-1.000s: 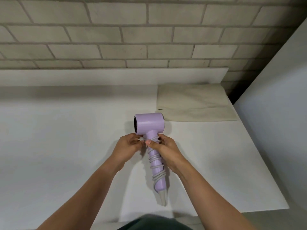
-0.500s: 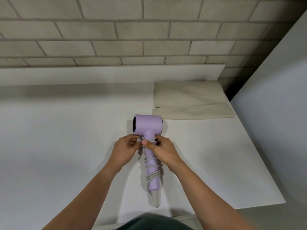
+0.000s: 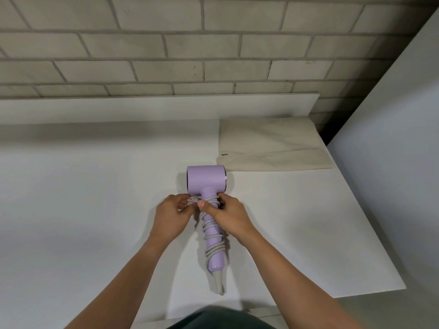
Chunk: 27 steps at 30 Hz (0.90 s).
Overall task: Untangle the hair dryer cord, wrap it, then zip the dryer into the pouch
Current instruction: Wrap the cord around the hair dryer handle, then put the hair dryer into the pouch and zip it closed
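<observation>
At mid table (image 3: pixel 71 210), wide top left, pouch (image 3: pixel 270 148) at far-right edge, R hand (image 3: pixel 228 214) grips dryer (image 3: pixel 206 178) over wound cord (image 3: pixel 212 233), L hand (image 3: pixel 171 217) pinches plug (image 3: pixel 192 201).

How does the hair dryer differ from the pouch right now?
The hair dryer is lilac and rigid; the pouch is beige cloth, lying flat. The right hand grips the hair dryer, the left hand its cord; neither touches the pouch. Both are plain-coloured.
</observation>
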Motion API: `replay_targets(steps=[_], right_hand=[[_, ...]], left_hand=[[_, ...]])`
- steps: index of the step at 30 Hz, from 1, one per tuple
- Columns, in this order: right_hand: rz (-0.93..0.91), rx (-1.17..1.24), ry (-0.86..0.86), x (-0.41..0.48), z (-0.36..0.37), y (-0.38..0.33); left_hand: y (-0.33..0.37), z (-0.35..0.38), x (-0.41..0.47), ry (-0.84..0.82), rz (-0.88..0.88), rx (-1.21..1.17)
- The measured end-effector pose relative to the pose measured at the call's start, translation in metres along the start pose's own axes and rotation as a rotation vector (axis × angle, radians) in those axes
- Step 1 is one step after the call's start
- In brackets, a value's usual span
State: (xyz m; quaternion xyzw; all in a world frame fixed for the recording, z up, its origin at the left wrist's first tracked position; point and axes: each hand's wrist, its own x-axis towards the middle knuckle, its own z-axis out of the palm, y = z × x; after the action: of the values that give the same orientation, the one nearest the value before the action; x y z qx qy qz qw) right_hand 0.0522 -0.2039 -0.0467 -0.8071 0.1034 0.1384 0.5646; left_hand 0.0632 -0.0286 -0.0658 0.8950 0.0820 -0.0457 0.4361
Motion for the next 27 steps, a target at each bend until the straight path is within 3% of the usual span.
replay_targets(steps=[3, 6, 10, 13, 17, 20, 23, 27], right_hand=[[-0.003, 0.034, -0.067, -0.003, -0.008, 0.004], [0.011, 0.055, -0.076, -0.005, -0.024, 0.012], [0.037, 0.090, 0.176, 0.001, -0.071, 0.020], [-0.018, -0.012, 0.389, 0.013, -0.129, 0.017], [-0.152, -0.421, 0.584, 0.048, -0.204, 0.016], [-0.128, -0.667, 0.516, 0.083, -0.244, 0.025], [-0.029, -0.842, 0.387, 0.108, -0.270, 0.033], [0.038, -1.021, 0.165, 0.118, -0.287, 0.044]], left_hand=[[0.001, -0.010, -0.004, 0.014, -0.043, -0.039], [0.008, -0.019, -0.007, 0.142, 0.012, -0.014], [0.048, -0.022, -0.003, 0.249, 0.253, -0.033], [0.094, -0.006, 0.018, 0.159, 0.464, 0.041], [0.151, 0.030, 0.066, -0.063, 0.598, 0.273], [0.175, 0.058, 0.103, -0.242, 0.570, 0.547], [0.184, 0.080, 0.131, -0.390, 0.435, 0.809], [0.184, 0.092, 0.147, -0.508, 0.301, 0.977]])
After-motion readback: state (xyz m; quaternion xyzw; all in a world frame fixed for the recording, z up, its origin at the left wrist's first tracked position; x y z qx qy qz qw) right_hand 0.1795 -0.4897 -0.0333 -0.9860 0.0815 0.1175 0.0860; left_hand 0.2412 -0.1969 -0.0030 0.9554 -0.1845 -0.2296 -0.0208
